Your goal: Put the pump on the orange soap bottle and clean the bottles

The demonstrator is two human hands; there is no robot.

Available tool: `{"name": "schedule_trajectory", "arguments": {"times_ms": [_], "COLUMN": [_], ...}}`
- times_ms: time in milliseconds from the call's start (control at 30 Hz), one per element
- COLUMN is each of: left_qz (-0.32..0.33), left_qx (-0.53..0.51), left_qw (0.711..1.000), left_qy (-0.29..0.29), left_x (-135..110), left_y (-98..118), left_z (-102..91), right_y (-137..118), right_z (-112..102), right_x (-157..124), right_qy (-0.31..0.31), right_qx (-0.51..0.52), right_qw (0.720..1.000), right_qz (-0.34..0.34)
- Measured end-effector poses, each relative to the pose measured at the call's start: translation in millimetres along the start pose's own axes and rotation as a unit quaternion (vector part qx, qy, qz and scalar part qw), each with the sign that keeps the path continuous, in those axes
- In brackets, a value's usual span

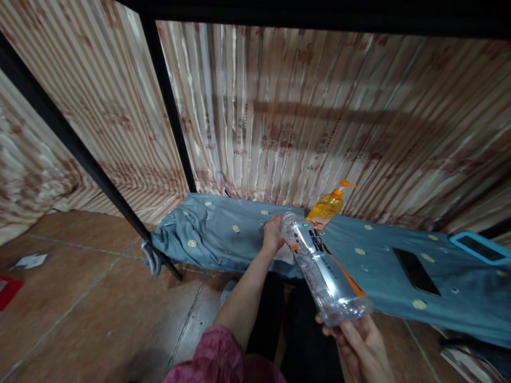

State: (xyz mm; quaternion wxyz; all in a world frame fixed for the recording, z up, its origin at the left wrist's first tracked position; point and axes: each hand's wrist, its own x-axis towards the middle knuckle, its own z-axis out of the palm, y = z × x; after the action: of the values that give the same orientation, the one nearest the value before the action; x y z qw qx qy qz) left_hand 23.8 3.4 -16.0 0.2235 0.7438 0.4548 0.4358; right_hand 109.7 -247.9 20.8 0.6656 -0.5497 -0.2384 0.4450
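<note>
My right hand (pixel 361 340) is closed around the base of a clear plastic bottle (pixel 323 268) with an orange-edged label, held tilted away from me over the bed. My left hand (pixel 273 233) reaches forward to the bottle's neck, with fingers curled at the cap end. Just beyond stands an orange pump bottle (pixel 329 206) on the blue-grey bedsheet (pixel 223 234).
A black phone (pixel 415 270) lies on the sheet to the right, and a blue-framed device (pixel 481 247) lies further right. Black bed-frame posts (pixel 163 96) rise at left. Striped curtains hang behind. Brown tiled floor (pixel 80 303) holds scraps of paper at far left.
</note>
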Motion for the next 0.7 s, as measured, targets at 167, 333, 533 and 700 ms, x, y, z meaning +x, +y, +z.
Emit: {"name": "schedule_trajectory", "arguments": {"times_ms": [167, 333, 533, 700], "left_qz": [-0.006, 0.001, 0.002, -0.001], "left_qx": [0.0, -0.007, -0.011, -0.004], "left_qw": [1.0, 1.0, 1.0, 1.0], "left_qy": [0.002, 0.004, 0.005, 0.003], "left_x": [-0.1, -0.3, -0.1, 0.0], "left_y": [0.2, -0.8, -2.5, -3.1], "left_z": [-0.2, 0.7, 2.1, 2.5], "right_y": [-0.1, 0.2, 0.1, -0.2], "right_z": [-0.1, 0.0, 0.2, 0.0], "right_x": [-0.1, 0.2, -0.7, -1.0], "right_qy": [-0.004, 0.001, 0.002, 0.003], "right_qx": [0.003, -0.003, -0.009, -0.006], "right_qw": [1.0, 1.0, 1.0, 1.0], "right_qz": [0.0, 0.0, -0.001, 0.005]}}
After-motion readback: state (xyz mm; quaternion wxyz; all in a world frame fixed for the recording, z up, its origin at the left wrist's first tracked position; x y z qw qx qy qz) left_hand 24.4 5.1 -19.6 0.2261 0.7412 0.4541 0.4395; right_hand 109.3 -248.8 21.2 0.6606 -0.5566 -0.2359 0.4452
